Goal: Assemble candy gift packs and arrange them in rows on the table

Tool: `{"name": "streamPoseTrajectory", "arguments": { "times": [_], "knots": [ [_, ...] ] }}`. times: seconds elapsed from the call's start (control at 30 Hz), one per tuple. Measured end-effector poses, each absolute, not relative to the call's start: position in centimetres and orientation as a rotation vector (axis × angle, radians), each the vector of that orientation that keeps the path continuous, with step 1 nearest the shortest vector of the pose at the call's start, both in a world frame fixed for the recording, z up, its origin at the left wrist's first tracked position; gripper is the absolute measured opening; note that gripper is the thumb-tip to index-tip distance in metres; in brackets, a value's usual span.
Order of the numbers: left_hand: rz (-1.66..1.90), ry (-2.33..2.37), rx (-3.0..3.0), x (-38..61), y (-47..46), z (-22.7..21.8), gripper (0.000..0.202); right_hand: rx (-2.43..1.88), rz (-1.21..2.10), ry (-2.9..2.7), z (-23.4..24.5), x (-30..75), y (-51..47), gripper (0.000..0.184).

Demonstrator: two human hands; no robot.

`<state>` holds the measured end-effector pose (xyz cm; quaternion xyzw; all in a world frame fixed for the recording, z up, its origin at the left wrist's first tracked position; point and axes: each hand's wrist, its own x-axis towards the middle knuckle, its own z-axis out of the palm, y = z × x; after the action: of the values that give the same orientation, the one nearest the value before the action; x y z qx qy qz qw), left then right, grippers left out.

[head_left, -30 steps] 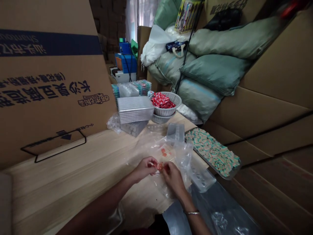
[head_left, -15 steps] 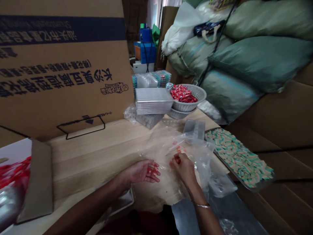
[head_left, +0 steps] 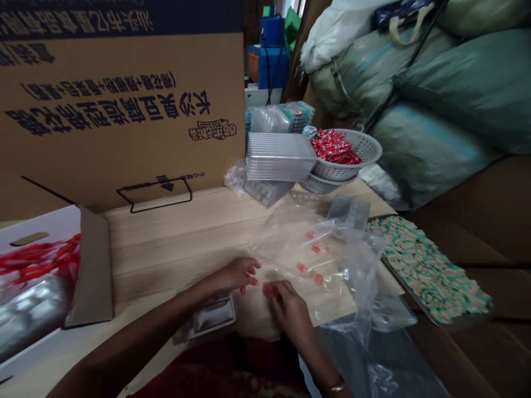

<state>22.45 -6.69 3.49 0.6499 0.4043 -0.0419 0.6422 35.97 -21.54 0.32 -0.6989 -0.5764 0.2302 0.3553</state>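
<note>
- left hand is resting on the wooden table, fingers loosely curled, tips down right at the near edge of the clear plastic bag; honestly can't tell if it's pinching anything
- right hand is just beside it, back of the hand towards the camera, fingers tucked under and almost meeting the left ones; there's a reddish speck at the tips, but I can't tell whether it's clamped on something
- the orange-red pieces, just a few, lie loose on the bag a bit beyond both hands, not touching either one
- a small clear tray sits under the left wrist at the table's near edge
- further back there's a stack of clear trays right against a white basket full of red wrapped sweets
- off to the right, a flat spread of green-and-cream pieces
- a big cardboard box stands along the back left, and green sacks are piled back right
</note>
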Motion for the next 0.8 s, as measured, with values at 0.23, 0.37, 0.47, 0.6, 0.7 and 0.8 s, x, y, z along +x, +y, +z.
{"name": "streamPoseTrajectory", "arguments": {
  "times": [0.23, 0.37, 0.47, 0.6, 0.7, 0.8],
  "knots": [
    [0.096, 0.953, 1.525, 21.8, -6.5, 3.2, 0.037, -1.844, 0.376, -1.497, 1.5, 36.9, -22.8, 0.024],
    [0.332, 0.954, 1.648, 20.6, -5.7, 4.1, 0.030, -2.101, 0.031, -1.376, 1.8, 41.8, -23.1, 0.026],
    [0.388, 0.954, 1.677, 19.5, -5.4, 4.9, 0.029, -2.324, 0.124, -1.433, 1.8, 44.0, -22.5, 0.028],
    [0.415, 0.958, 1.676, 18.7, -5.6, 5.1, 0.032, -2.459, 0.252, -1.432, 2.6, 43.7, -20.6, 0.029],
    [0.412, 0.969, 1.639, 18.8, -5.8, 5.2, 0.036, -2.503, 0.368, -1.396, 3.3, 42.7, -18.8, 0.030],
    [0.398, 0.977, 1.616, 19.0, -5.8, 5.3, 0.039, -2.499, 0.486, -1.376, 3.5, 42.8, -17.3, 0.022]
  ]
}}
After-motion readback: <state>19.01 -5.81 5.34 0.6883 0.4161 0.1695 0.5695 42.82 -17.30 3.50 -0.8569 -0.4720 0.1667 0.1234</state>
